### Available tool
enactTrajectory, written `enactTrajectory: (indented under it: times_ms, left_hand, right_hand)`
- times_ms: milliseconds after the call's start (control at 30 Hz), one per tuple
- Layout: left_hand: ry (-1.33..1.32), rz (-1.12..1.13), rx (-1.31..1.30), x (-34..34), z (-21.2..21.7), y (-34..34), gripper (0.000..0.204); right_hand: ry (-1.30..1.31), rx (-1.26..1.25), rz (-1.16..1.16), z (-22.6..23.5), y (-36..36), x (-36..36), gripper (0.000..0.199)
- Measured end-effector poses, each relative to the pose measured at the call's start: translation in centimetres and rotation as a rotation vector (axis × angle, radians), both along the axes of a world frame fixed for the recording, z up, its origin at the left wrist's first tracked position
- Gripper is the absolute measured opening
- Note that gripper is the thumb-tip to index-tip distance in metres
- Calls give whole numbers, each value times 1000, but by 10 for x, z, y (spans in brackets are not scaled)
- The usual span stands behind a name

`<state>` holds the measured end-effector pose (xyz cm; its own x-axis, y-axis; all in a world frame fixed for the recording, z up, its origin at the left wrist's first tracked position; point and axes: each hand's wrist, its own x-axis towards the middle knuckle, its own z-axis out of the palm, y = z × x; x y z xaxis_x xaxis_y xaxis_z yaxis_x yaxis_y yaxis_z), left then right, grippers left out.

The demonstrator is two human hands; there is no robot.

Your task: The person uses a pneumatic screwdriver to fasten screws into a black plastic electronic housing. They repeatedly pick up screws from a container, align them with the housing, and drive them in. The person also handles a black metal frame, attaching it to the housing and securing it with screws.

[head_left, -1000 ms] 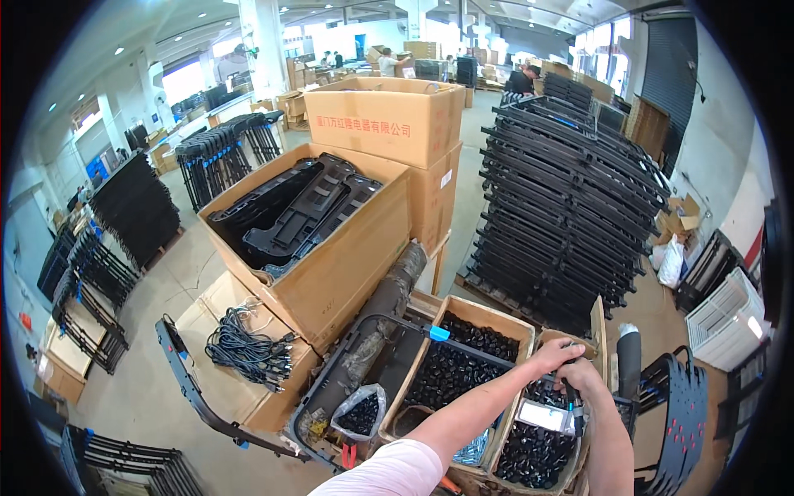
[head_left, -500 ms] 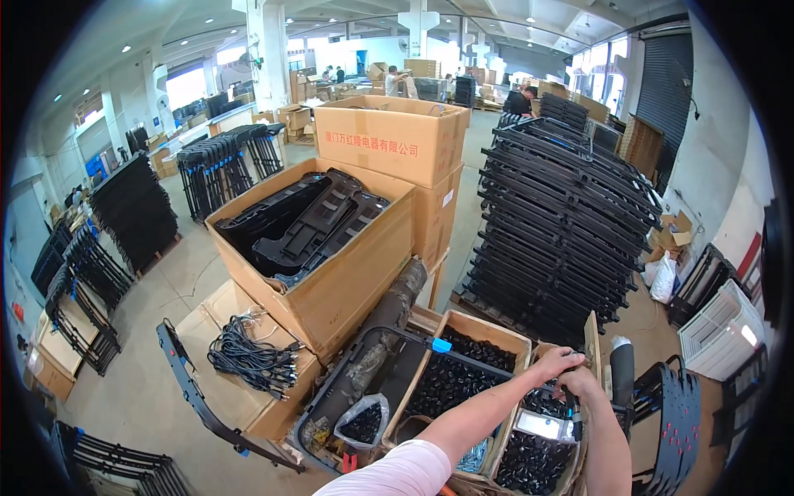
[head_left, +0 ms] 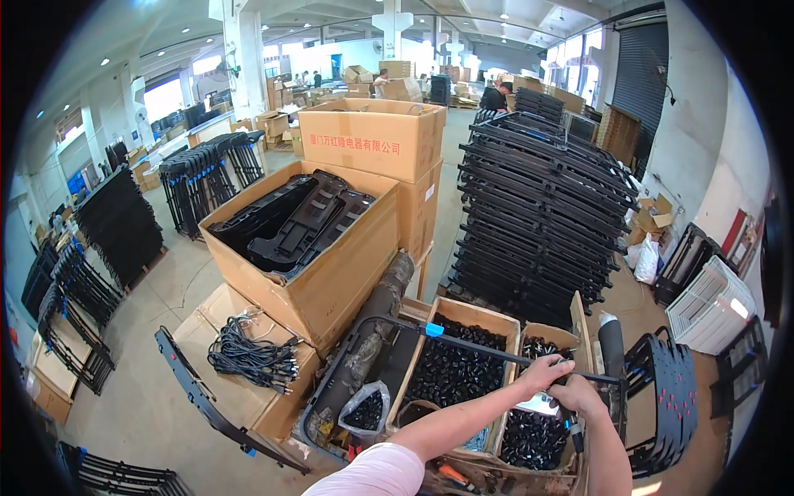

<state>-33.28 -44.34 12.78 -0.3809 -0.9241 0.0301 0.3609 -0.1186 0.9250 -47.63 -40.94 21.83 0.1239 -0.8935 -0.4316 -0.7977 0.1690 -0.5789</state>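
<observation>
My left hand (head_left: 543, 374) reaches across to the right, its fingers closed at a black tubular frame (head_left: 480, 345) that lies over the parts boxes. What its fingertips pinch is hidden. Right beside it, my right hand (head_left: 581, 395) is wrapped round a dark, slim handheld tool (head_left: 571, 422) whose lower end points down toward me. A piece of blue tape (head_left: 434, 330) marks the frame's bar. Below the hands is a wooden box (head_left: 517, 331) with compartments of small black plastic parts (head_left: 455, 368). A shiny pale piece (head_left: 539, 403) lies under the wrists.
A carton (head_left: 331, 281) of black plastic panels stands ahead on the left, with bundled black cables (head_left: 252, 355) near it. Stacked black frames (head_left: 538, 215) rise ahead on the right. A bag (head_left: 364, 409) of small parts and an orange-handled tool (head_left: 455, 475) lie close by.
The view has turned slightly right, so surroundings sit further left. Both hands are lower in view and nearer me, with the frame's bar now showing beyond them.
</observation>
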Motion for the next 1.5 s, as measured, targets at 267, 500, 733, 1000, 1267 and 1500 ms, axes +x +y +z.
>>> enactTrajectory:
  times_ms: [267, 500, 733, 1000, 1267, 1500]
  left_hand:
    - [21, 10, 37, -9, 7, 106, 32]
    - [-45, 27, 29, -24, 16, 216, 38]
    - [23, 58, 118, -20, 15, 292, 29]
    - [45, 1, 98, -4, 9, 321, 26]
    - [101, -2, 104, -22, -30, 322, 23]
    - [77, -20, 111, -26, -29, 324, 25]
  right_hand:
    - [32, 21, 59, 22, 105, -7, 34]
    - [95, -56, 142, 18, 201, -35, 34]
    - [150, 32, 209, 32, 277, -27, 44]
    - [215, 15, 157, 27, 311, -9, 40]
    - [233, -11, 161, -3, 317, -21, 41]
    - [176, 0, 125, -16, 317, -30, 40]
